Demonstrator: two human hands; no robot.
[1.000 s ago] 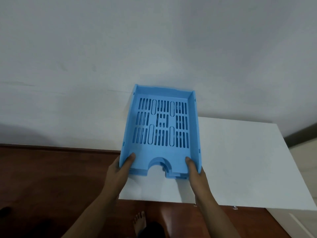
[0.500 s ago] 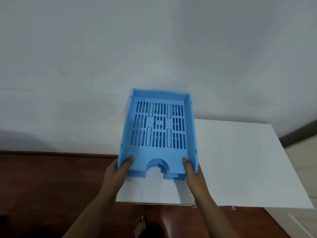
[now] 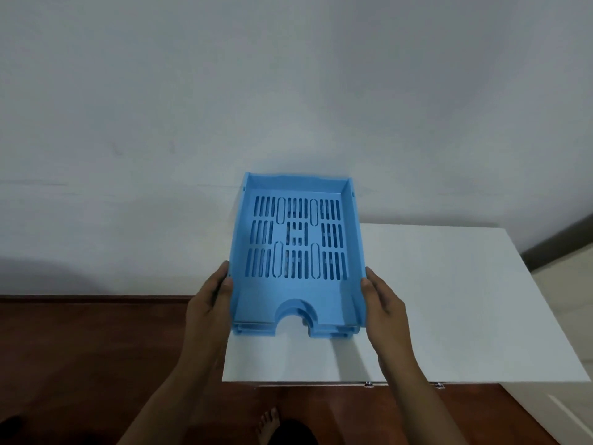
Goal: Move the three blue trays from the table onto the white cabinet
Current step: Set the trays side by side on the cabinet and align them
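Trays (image 3: 296,252), stacked, sit at the cabinet (image 3: 449,300) corner, left hand (image 3: 210,303) and right hand (image 3: 383,303) clamping the sides; best slid inward before release.

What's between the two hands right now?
In the head view, the stacked blue trays sit between the left hand and right hand, over the white cabinet.

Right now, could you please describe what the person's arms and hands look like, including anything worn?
Both forearms are bare, with no sleeves in view. The left hand and right hand wear no gloves, and no rings, watch or bracelets show. No markings are visible.
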